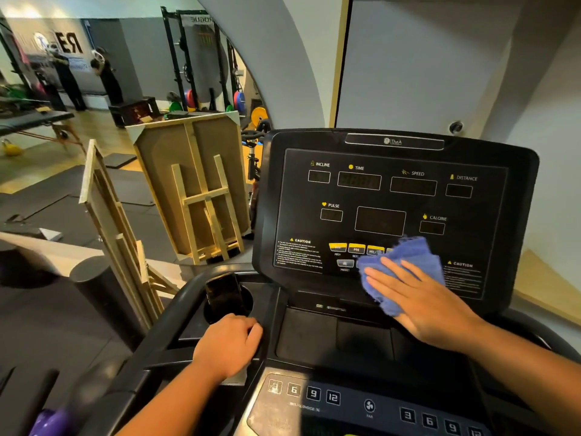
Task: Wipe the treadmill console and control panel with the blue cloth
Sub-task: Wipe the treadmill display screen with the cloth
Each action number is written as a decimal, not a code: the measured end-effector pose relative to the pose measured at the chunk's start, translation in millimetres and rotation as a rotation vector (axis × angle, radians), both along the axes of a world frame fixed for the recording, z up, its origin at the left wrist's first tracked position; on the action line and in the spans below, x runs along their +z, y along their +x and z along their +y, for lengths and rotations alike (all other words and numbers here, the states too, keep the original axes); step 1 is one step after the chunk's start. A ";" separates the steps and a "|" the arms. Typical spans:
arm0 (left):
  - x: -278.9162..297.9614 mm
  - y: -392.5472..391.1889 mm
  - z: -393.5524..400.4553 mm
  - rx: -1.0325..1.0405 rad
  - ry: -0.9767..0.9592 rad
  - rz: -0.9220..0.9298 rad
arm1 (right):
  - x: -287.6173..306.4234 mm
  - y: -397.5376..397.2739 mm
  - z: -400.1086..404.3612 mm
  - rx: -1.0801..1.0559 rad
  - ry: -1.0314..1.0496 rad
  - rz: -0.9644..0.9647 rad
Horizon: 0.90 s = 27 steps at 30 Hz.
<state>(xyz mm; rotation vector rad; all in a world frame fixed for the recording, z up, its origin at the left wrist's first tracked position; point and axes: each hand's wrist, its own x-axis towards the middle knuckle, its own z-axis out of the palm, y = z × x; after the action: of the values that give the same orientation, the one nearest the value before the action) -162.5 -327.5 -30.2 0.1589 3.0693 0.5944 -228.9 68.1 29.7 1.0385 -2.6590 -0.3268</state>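
The black treadmill console [393,196] fills the right half of the view, with unlit displays labelled incline, time, speed, distance, pulse and calorie. My right hand [421,303] lies flat on the blue cloth [405,262], pressing it against the console's lower middle, over the yellow buttons. The cloth hides some of those buttons. My left hand [228,344] is closed around the black handlebar [176,313] just left of the tray. Below, the control panel [361,404] shows number keys and a fan button.
A dark phone [224,294] stands in the cup holder left of the console. Wooden folding frames [195,187] lean to the left of the treadmill. Weight racks, plates and two people stand far back left. A purple object [52,423] sits at the bottom left corner.
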 end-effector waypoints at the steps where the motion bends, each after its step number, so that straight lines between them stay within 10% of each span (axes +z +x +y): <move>1: 0.5 -0.2 0.4 0.000 0.001 -0.001 | 2.8 0.4 2.1 -0.025 -0.020 0.024; 9: 5.7 0.6 1.8 -0.008 -0.012 -0.007 | 71.8 -55.9 -43.0 -0.341 -0.554 0.240; 17: 7.7 -0.4 3.1 -0.004 -0.025 -0.020 | 34.7 -55.3 -95.5 0.034 -0.143 0.253; 27: 15.0 -6.1 6.0 0.021 -0.013 -0.037 | 50.2 -49.3 -54.1 -0.379 -0.459 0.357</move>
<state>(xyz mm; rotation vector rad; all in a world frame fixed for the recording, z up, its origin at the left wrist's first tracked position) -168.6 -321.5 -15.2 0.1138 3.0417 0.5718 -278.1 14.0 79.9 0.3037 -2.4165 0.0330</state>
